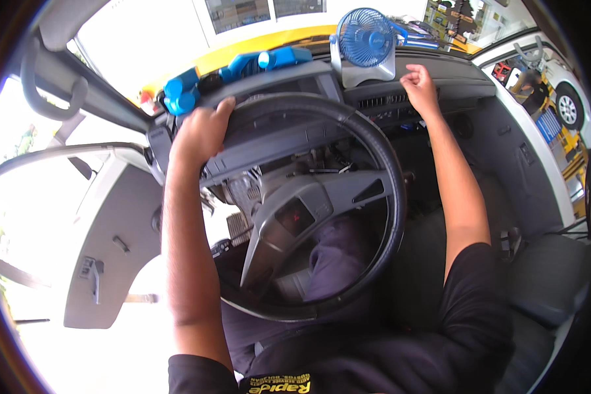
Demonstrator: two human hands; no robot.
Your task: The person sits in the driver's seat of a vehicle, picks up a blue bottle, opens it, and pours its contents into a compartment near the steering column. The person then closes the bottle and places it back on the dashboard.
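Note:
My left hand (203, 134) is closed at the upper left of the black steering wheel (393, 190), thumb raised. Its fingers are mostly hidden, but it seems to grip the rim. The wheel's grey spoked middle (328, 194) has a dark rectangular area with a small red mark. Beyond the rim sits the grey instrument panel surround (269, 154). Over the right part of the dashboard, my right hand (420, 92) is raised with loosely curled fingers, a small gap between them. Nothing shows in it. A blue fan (366, 39) on a white base stands just left of that hand.
Several bright blue objects (243, 65) lie along the dashboard top. Pedals and bare mechanism (240, 190) show below the wheel. The left door (108, 249) stands open. A black seat (548, 279) is at right. Outside the right window are a person (535, 92) and a white car (563, 79).

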